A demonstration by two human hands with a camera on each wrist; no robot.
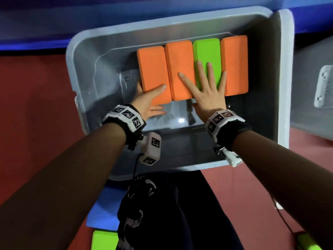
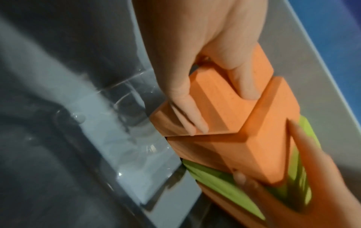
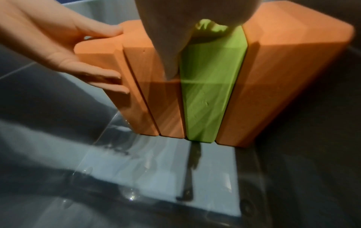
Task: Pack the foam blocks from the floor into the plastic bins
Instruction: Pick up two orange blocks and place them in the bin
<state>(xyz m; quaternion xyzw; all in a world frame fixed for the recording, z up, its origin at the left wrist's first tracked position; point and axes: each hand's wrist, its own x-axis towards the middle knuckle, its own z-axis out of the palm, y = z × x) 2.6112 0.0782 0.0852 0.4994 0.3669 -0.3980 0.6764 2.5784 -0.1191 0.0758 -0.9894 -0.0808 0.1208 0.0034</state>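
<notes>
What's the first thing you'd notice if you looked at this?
Four bright foam blocks stand in a row inside the grey bin: three orange and one green block, third from the left. The left hand grips the leftmost orange block, and the right hand lies flat across the middle ones.

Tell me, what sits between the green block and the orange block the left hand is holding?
One more orange foam block stands between the green block and the leftmost orange block that the left hand grips. The head view and the right wrist view both show it.
</notes>
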